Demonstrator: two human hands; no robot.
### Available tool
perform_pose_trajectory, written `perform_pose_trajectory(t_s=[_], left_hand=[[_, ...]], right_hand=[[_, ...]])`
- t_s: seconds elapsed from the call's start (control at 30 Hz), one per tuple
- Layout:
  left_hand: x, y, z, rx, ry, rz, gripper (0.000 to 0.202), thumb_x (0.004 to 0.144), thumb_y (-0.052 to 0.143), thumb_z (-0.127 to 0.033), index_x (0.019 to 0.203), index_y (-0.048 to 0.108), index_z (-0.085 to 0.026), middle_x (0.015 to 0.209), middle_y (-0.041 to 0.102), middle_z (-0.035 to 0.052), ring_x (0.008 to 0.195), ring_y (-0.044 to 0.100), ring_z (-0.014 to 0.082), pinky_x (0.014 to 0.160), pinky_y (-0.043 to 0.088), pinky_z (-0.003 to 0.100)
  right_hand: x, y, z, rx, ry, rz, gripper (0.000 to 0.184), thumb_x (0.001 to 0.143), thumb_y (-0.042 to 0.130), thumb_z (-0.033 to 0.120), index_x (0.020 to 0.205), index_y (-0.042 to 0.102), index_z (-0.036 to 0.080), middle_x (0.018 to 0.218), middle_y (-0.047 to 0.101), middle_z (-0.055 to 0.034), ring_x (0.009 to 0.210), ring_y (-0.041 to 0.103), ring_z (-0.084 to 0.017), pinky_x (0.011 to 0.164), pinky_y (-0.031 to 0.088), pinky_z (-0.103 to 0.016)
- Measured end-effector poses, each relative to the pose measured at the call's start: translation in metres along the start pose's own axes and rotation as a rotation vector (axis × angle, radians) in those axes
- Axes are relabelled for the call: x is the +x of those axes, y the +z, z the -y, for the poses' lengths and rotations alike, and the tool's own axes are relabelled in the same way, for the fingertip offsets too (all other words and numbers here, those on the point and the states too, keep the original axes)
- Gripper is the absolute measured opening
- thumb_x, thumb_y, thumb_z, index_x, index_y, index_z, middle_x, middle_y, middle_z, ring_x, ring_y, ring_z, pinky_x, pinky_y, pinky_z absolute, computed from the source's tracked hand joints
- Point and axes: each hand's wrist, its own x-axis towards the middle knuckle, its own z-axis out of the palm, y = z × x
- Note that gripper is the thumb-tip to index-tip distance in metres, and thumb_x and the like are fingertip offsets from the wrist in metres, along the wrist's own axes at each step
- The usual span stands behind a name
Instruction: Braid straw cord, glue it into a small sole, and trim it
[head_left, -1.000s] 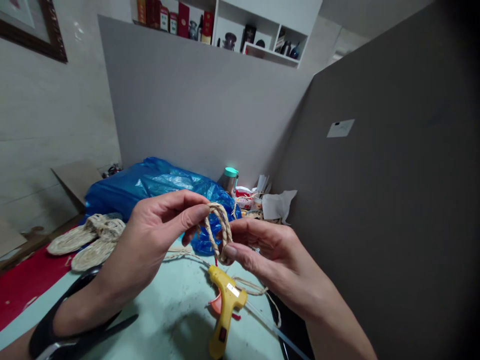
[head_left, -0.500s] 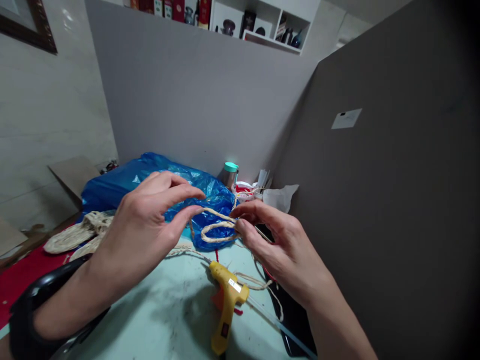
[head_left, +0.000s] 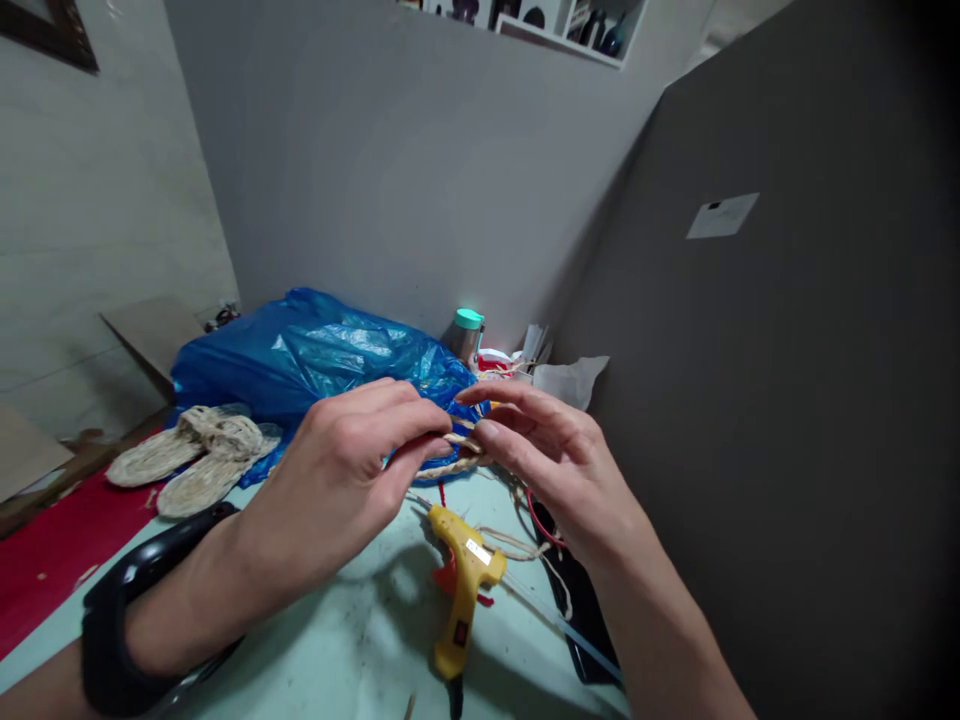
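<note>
Head view: the left hand [head_left: 352,455], its grip parted half a second ago, now pinches the cord [head_left: 450,467] over the counter [head_left: 337,625], near where the right hand [head_left: 559,465] holds it, so both apparently steady it.

the left hand [head_left: 367,460] and right hand [head_left: 555,455] are bare, with slim fingers. around the left wrist [head_left: 176,610], towards 8 o'clock, sits a thick black band [head_left: 107,640]. a glossy, curved black piece [head_left: 165,550] runs from it towards 2 o'clock. the right forearm [head_left: 660,600], between 4 and 5 o'clock, is bare.
</note>
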Motion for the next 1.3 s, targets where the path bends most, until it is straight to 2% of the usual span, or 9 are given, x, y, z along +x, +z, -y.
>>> perform_pose_trajectory(t_s=[0.3, 0.5, 0.63, 0.77, 0.83, 0.93, 1.03, 1.17, 1.3], left_hand=[[0.004, -0.010, 0.001, -0.152, -0.294, -0.265, 0.010, 0.089, 0.065, -0.025, 0.081, 0.070, -0.024, 0.085, 0.073, 0.0007, 0.078, 0.064, 0.0192, 0.071, 0.045, 0.029], [0.008, -0.024, 0.006, -0.512, -0.518, -0.461, 0.011, 0.083, 0.073, -0.030, 0.078, 0.068, -0.022, 0.071, 0.061, -0.0047, 0.065, 0.052, 0.0126, 0.060, 0.040, 0.024], [0.009, -0.026, 0.008, -0.709, -0.523, -0.421, 0.011, 0.078, 0.078, -0.028, 0.077, 0.070, -0.022, 0.073, 0.062, -0.0054, 0.067, 0.053, 0.0119, 0.061, 0.041, 0.024], [0.009, -0.029, 0.003, -0.748, -0.560, -0.383, 0.009, 0.078, 0.079, -0.022, 0.078, 0.071, -0.020, 0.076, 0.064, -0.0065, 0.073, 0.055, 0.0096, 0.067, 0.043, 0.019], [0.009, -0.031, 0.003, -0.792, -0.564, -0.363, 0.007, 0.080, 0.077, -0.018, 0.082, 0.071, -0.018, 0.078, 0.064, -0.0069, 0.076, 0.056, 0.0080, 0.071, 0.044, 0.016], [0.012, -0.029, 0.009, -0.927, -0.536, -0.378, 0.007, 0.080, 0.075, -0.012, 0.078, 0.069, -0.016, 0.075, 0.064, -0.0050, 0.071, 0.061, 0.0075, 0.068, 0.049, 0.014], [0.016, -0.023, 0.017, -1.036, -0.527, -0.364, 0.008, 0.083, 0.069, -0.012, 0.077, 0.066, -0.016, 0.069, 0.063, -0.0029, 0.058, 0.063, 0.0091, 0.053, 0.053, 0.018], [0.018, -0.018, 0.022, -1.127, -0.532, -0.314, 0.009, 0.086, 0.067, -0.014, 0.078, 0.066, -0.016, 0.062, 0.059, -0.0034, 0.041, 0.050, 0.0058, 0.032, 0.039, 0.015], [0.017, -0.019, 0.020, -1.166, -0.484, -0.317, 0.006, 0.084, 0.071, -0.014, 0.079, 0.070, -0.014, 0.061, 0.061, -0.0024, 0.042, 0.051, 0.0057, 0.033, 0.039, 0.015]], right_hand=[[-0.003, 0.000, 0.000, -0.083, 0.043, -0.129, 0.021, 0.092, 0.064, 0.039, 0.100, 0.072, 0.022, 0.096, 0.074, -0.0042, 0.084, 0.070, -0.018, 0.080, 0.054, -0.031], [-0.027, 0.024, 0.012, -0.325, 0.034, 0.170, 0.016, 0.096, 0.056, 0.031, 0.094, 0.067, 0.021, 0.079, 0.070, -0.0017, 0.069, 0.063, -0.014, 0.066, 0.048, -0.025], [-0.059, 0.066, -0.001, -0.353, -0.005, 0.381, 0.031, 0.094, 0.053, 0.030, 0.124, 0.059, 0.022, 0.083, 0.072, -0.0046, 0.066, 0.064, -0.017, 0.061, 0.046, -0.026], [-0.091, 0.086, -0.018, -0.311, 0.071, 0.591, 0.030, 0.089, 0.063, 0.037, 0.119, 0.064, 0.039, 0.075, 0.072, 0.0025, 0.065, 0.065, -0.018, 0.058, 0.048, -0.024], [-0.102, 0.077, -0.024, -0.291, 0.129, 0.542, 0.032, 0.088, 0.064, 0.038, 0.120, 0.065, 0.039, 0.081, 0.074, 0.0014, 0.072, 0.068, -0.019, 0.064, 0.051, -0.025], [-0.112, 0.050, -0.032, -0.255, 0.297, 0.270, 0.043, 0.095, 0.056, 0.039, 0.137, 0.053, 0.035, 0.096, 0.074, -0.0029, 0.089, 0.068, -0.021, 0.073, 0.053, -0.028], [-0.113, 0.028, -0.045, -0.185, 0.431, 0.040, 0.050, 0.100, 0.042, 0.047, 0.144, 0.039, 0.023, 0.083, 0.071, -0.0019, 0.056, 0.061, -0.014, 0.055, 0.048, -0.024], [-0.109, 0.022, -0.060, -0.640, 0.510, 0.090, 0.046, 0.102, 0.033, 0.051, 0.101, 0.065, 0.019, 0.079, 0.071, -0.0057, 0.060, 0.062, -0.017, 0.058, 0.041, -0.027], [-0.106, 0.040, -0.065, -0.861, 0.585, 0.105, 0.039, 0.093, 0.052, 0.050, 0.081, 0.068, 0.016, 0.073, 0.072, -0.0127, 0.067, 0.066, -0.029, 0.059, 0.031, -0.032]])
